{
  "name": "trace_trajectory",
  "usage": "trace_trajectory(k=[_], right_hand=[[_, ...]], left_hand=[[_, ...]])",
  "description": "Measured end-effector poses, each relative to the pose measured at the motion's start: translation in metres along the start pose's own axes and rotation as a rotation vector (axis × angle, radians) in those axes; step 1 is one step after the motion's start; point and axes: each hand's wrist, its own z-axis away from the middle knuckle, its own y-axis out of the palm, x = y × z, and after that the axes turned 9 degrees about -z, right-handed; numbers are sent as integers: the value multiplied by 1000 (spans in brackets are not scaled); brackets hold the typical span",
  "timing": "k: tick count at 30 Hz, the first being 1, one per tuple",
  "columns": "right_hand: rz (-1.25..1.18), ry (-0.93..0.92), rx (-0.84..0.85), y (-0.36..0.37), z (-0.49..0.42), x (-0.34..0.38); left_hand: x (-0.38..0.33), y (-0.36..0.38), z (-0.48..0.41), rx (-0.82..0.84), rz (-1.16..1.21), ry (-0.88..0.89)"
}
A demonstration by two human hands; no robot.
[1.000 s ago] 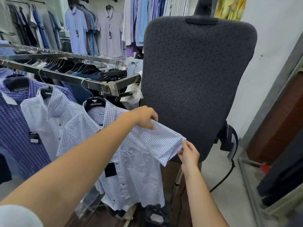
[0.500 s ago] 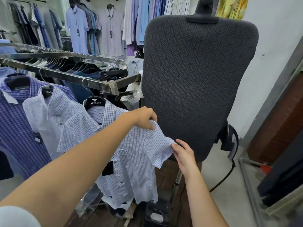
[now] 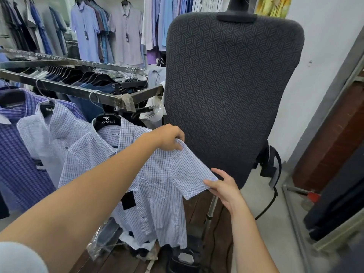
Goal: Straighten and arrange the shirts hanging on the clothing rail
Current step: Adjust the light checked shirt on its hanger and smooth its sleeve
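A white shirt with a fine blue check (image 3: 157, 194) hangs on a black hanger (image 3: 106, 120) at the near end of the steel clothing rail (image 3: 82, 91). My left hand (image 3: 170, 137) grips the shirt at the shoulder seam. My right hand (image 3: 224, 186) pinches the cuff of its short sleeve, which is stretched out to the right. A second light checked shirt (image 3: 45, 134) and a purple checked shirt (image 3: 15, 154) hang to the left on the same rail.
A tall dark patterned ironing board (image 3: 226, 91) stands upright just behind the sleeve, with a steamer base (image 3: 183, 259) and black cable (image 3: 269, 201) on the floor. More shirts (image 3: 110, 32) hang along the back wall. A metal frame (image 3: 295, 213) runs along the right.
The sleeve went slack and dropped half a second ago, then was pulled out flat again. My right hand now pinches the cuff from below. My left hand stayed on the shoulder.
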Motion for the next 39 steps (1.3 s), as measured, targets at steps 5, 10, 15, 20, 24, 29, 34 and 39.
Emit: trace_trajectory(k=[5, 10, 15, 20, 24, 29, 34, 39], right_hand=[[376, -224, -153, -14, -4, 11], [682, -472, -209, -15, -2, 18], [682, -525, -294, -16, -11, 17], [680, -481, -315, -15, -11, 22], [694, -418, -200, -16, -8, 26], [617, -358, -124, -21, -10, 24], [591, -346, -77, -16, -6, 29], [622, -357, -20, -11, 2, 34]], left_hand=[[9, 8, -3, 11, 40, 2], [13, 6, -5, -27, 80, 8], [16, 14, -6, -57, 45, -71], [15, 26, -7, -75, 6, -130], [3, 35, -4, -297, -38, -152], [-43, 82, 28, -788, 203, -238], [-81, 151, 44, -545, 696, -469], [-91, 194, 47, -337, 1050, -600]])
